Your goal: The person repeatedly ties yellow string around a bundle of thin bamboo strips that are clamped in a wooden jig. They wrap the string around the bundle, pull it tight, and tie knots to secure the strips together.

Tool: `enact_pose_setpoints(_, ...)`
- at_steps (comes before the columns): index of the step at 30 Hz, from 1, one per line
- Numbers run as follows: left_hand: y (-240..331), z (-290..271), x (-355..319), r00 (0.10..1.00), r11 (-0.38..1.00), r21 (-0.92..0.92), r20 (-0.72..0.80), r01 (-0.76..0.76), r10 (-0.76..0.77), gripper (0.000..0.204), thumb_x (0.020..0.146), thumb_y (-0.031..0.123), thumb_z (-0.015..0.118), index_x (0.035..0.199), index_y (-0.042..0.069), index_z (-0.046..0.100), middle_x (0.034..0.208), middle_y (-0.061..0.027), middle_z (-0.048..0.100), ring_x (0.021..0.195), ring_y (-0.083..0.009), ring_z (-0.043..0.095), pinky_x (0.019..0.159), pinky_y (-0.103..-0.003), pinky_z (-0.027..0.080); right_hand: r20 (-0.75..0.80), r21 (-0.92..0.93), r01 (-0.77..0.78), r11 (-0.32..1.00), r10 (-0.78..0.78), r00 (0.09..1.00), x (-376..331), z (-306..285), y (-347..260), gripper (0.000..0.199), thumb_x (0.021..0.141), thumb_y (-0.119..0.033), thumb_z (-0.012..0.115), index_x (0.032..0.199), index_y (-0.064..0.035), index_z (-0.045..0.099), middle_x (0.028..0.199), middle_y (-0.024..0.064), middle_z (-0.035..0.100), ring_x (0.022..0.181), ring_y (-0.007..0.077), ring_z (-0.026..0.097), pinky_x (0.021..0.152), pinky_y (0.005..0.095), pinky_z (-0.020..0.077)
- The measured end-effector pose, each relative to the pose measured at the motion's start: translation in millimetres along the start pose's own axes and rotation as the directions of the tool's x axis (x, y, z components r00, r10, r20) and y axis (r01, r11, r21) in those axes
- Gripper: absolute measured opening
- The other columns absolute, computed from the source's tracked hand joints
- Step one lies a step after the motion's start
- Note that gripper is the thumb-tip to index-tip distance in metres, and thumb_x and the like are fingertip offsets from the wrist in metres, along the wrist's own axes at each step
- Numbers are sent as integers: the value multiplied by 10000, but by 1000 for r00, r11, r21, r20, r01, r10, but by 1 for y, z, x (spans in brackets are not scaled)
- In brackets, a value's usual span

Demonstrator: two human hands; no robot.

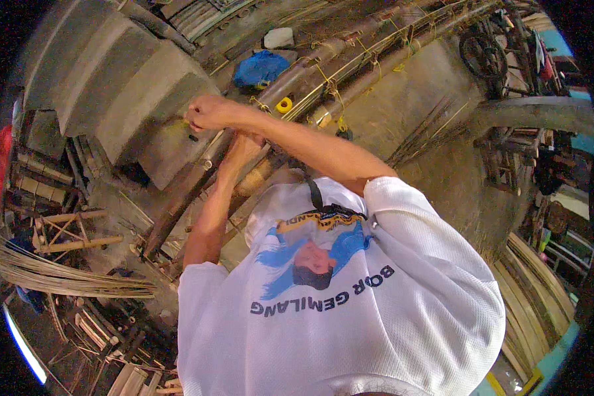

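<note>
Long brown bamboo poles run diagonally from the upper right down to the lower left, bound together at intervals with yellow cord. My right hand reaches across my body and is clenched in a fist above the poles, gripping a thin yellow strand at its left side. My left hand is lower, wrapped on a bamboo pole, and my right forearm partly hides it. A small yellow spool lies beside the poles, just right of my hands.
Grey concrete steps rise at the upper left. A blue bag and a white stone lie beyond the poles. At the left are a bundle of thin bamboo strips and a small bamboo frame. A wheel stands at the upper right.
</note>
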State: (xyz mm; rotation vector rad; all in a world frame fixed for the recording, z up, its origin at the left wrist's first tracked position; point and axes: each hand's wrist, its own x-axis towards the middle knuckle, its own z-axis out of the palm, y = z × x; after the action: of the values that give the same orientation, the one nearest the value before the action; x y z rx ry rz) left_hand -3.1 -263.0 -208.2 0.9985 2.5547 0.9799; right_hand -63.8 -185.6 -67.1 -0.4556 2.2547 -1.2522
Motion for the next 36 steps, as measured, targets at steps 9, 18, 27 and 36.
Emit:
enact_pose_setpoints(9, 53, -34, 20, 985, 978, -162, 134, 132, -111, 289, 912, 297, 565, 1014, 72, 714, 851, -175, 690, 693, -256, 653, 662, -376, 490, 113, -483, 25, 875, 34, 993, 14, -59, 143, 226, 827, -270, 633, 799, -46, 624, 791, 75, 672, 714, 260, 636, 599, 381, 486)
enact_pose_setpoints(18, 44, -28, 15, 995, 997, -28, -73, -66, 64, 252, 888, 279, 615, 959, 59, 715, 689, -158, 647, 584, -183, 549, 604, -372, 457, -492, -269, 406, 874, -487, 722, -95, -46, 12, 171, 941, -198, 529, 994, -38, 499, 764, 201, 577, 656, 369, 566, 588, 405, 453)
enact_pose_setpoints(27, 62, -39, 13, 961, 967, -120, 187, 226, -202, 251, 863, 223, 633, 1004, 25, 699, 921, -171, 698, 827, -217, 676, 732, -322, 509, -248, 760, 558, -335, 643, 724, -216, 81, 195, 100, 973, -82, 436, 875, -67, 435, 660, -6, 388, 518, 115, 362, 625, 277, 440)
enact_pose_setpoints(36, 110, -86, 4, 962, 819, -515, 44, 253, -270, 336, 933, 291, 586, 1049, -10, 681, 1007, -85, 702, 868, -158, 656, 825, -296, 511, -165, 666, 517, -538, 569, 806, -195, 69, 210, 130, 994, -39, 343, 883, -74, 402, 632, -8, 327, 525, 110, 325, 618, 275, 424)
